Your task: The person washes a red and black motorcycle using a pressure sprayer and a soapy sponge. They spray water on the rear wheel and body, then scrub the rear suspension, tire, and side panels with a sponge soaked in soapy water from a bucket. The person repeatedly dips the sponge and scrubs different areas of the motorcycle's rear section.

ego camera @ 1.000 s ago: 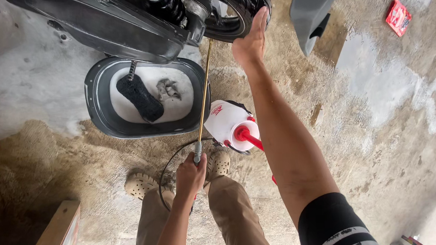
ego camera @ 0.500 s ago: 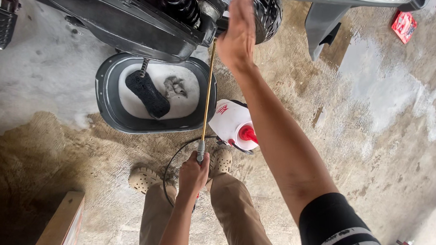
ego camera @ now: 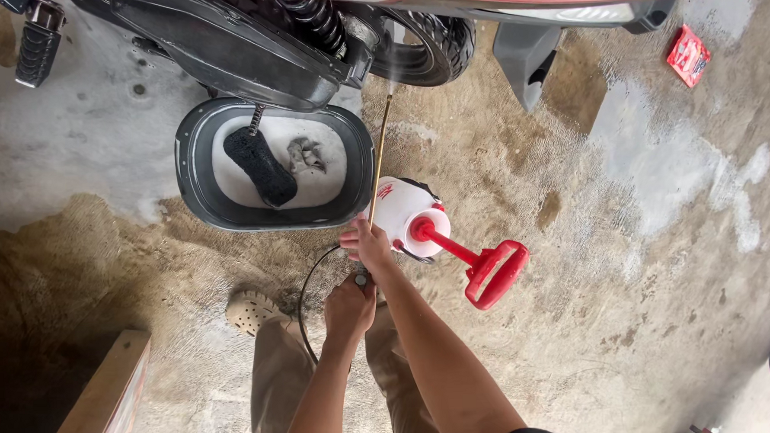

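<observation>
– Hands first: where are they on that spray wand?

– Both low on it. The left hand (ego camera: pixel 347 309) is wrapped tight around the grip end of the spray wand (ego camera: pixel 379 160), near the person's knees. The right hand (ego camera: pixel 365 243) sits just above it, fingers closed round the thin brass tube. So the two hands are stacked, nearly touching, both clamped on the same wand.

– And the wand itself?

– It runs up and away from the hands, almost straight, its tip close to the rear tyre (ego camera: pixel 425 50) of the motorcycle (ego camera: pixel 247 41). A faint mist shows at the tip. A black hose (ego camera: pixel 306 289) loops from the grip end down past the left hand.

– What's beside them?

– The pump sprayer (ego camera: pixel 407 215), white tank with a red plunger and a red handle (ego camera: pixel 495 274), lies on its side on the concrete floor (ego camera: pixel 623 319), just right of the right hand. Left of the wand is a dark oval basin (ego camera: pixel 195 177) with a black sponge (ego camera: pixel 260 166) and a grey rag (ego camera: pixel 306 155) inside.

– Anything else down there?

– A pale clog (ego camera: pixel 249 311) on one foot beside the left hand, a wooden plank (ego camera: pixel 94 402) at the lower left, and a small red packet (ego camera: pixel 688 56) well off to the upper right. The floor is wet in patches.
</observation>
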